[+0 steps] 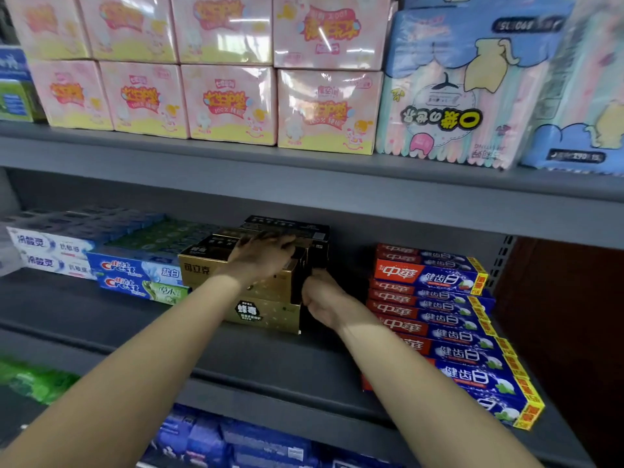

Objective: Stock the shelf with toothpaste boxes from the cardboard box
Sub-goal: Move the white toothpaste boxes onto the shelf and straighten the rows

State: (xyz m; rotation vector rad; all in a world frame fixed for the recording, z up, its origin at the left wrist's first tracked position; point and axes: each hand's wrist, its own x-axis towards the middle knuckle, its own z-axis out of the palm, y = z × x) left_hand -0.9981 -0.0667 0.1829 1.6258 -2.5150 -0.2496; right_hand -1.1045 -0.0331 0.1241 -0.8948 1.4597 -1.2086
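Shelving (304, 359) in grey carries our toothpaste rows. Red boxes (435, 292) sit right, gold boxes (266, 312) stacked in the middle — our left hand (266, 253) lies flat on top, our right hand (320, 298) presses the stack's end, fingers hidden — grip unclear.

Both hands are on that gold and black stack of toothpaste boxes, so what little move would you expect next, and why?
Probably a gentle push to square the stack. The left hand rests on top of the gold toothpaste boxes and the right hand is against their right end, yet the boxes sit staggered, unlike the neat red and blue boxes beside them on the shelf.
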